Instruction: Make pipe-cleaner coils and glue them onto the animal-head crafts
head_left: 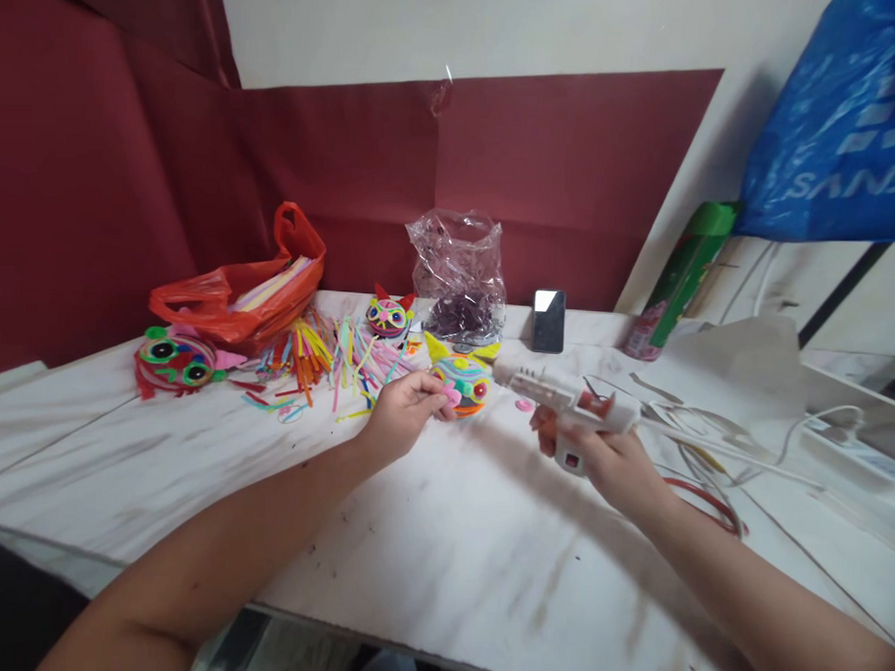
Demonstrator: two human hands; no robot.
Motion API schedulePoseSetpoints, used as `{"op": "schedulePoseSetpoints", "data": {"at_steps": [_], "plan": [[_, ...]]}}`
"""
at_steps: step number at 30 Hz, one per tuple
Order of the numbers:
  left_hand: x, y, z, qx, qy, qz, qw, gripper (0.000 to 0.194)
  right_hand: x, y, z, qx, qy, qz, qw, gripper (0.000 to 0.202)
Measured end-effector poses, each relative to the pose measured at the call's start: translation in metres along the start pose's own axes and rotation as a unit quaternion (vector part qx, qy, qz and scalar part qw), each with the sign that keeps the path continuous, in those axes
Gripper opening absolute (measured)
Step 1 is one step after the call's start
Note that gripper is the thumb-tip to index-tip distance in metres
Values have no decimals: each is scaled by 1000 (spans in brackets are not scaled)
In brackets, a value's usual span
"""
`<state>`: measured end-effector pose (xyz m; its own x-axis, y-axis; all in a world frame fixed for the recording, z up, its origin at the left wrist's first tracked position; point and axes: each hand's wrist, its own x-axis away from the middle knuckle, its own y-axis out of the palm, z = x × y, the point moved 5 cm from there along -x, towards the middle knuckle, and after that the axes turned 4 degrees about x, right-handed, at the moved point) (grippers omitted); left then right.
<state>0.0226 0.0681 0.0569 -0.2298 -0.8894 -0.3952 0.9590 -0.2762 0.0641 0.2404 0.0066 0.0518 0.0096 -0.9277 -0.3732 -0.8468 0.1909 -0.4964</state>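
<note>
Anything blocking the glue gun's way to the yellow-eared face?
Nothing visible stands between the glue gun, in the right hand, and the yellow-eared face; the left hand is at the face's opposite side.

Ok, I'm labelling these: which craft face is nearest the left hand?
The yellow-eared face, by the left hand; the red-eared face and green-eyed face are farther off.

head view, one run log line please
left hand: pinching pink piece near yellow-eared craft face | right hand: gripping white glue gun | pink disc: on table
</note>
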Motion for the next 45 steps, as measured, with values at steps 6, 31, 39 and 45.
{"op": "schedulePoseSetpoints", "data": {"at_steps": [6, 31, 39, 45], "plan": [[1, 2, 1, -37, -23, -7, 999, 12, -27, -52, 31, 108, 62, 185, 975, 36], [11, 18, -15, -42, -85, -79, 992, 8, -46, -84, 78, 448, 136, 70, 881, 25], [29, 37, -16, -1, -136, -194, 972, 9, -5, 29, -15, -130, 0, -84, 988, 19], [33, 42, -21, 25, -137, -240, 961, 13, 5, 45, -15, -261, 89, -170, 946, 18]]}}
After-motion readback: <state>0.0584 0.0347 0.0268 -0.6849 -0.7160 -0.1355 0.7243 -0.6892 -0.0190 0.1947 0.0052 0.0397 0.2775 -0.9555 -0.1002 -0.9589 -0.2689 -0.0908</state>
